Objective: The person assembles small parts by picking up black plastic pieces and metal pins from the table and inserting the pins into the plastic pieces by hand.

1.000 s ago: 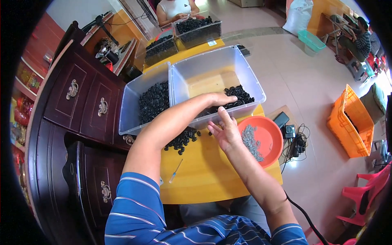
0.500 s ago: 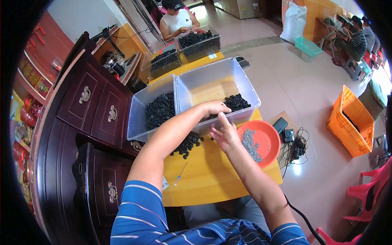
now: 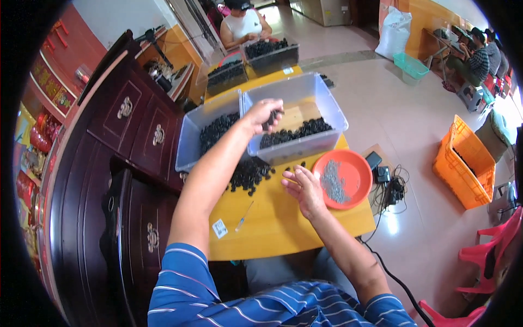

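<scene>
My left hand [image 3: 263, 116] is raised over the right-hand clear plastic bin [image 3: 333, 103], fingers curled round some small black rounded pieces. More of these black pieces [image 3: 305, 128] lie heaped along that bin's near side. Just in front of the bin, my right hand [image 3: 306, 192] hangs above the table, palm turned up and fingers apart. A small dark piece shows by its fingertips; I cannot tell whether it touches them. Beside this hand sits an orange-red round dish [image 3: 358, 185] with many tiny grey metallic bits [image 3: 333, 182].
A second clear bin [image 3: 188, 143] adjoins on the left, with loose black pieces [image 3: 250, 175] before it. A thin pointed tool [image 3: 243, 218] and a white label [image 3: 219, 229] lie on the yellow table [image 3: 272, 237]. Dark drawers [image 3: 143, 128] border the left. A person [image 3: 243, 28] sits opposite.
My left hand has come up out of the heap, moving left and away from my right hand, with black pieces in it. My right hand has moved slightly down, apart from the bin wall.
</scene>
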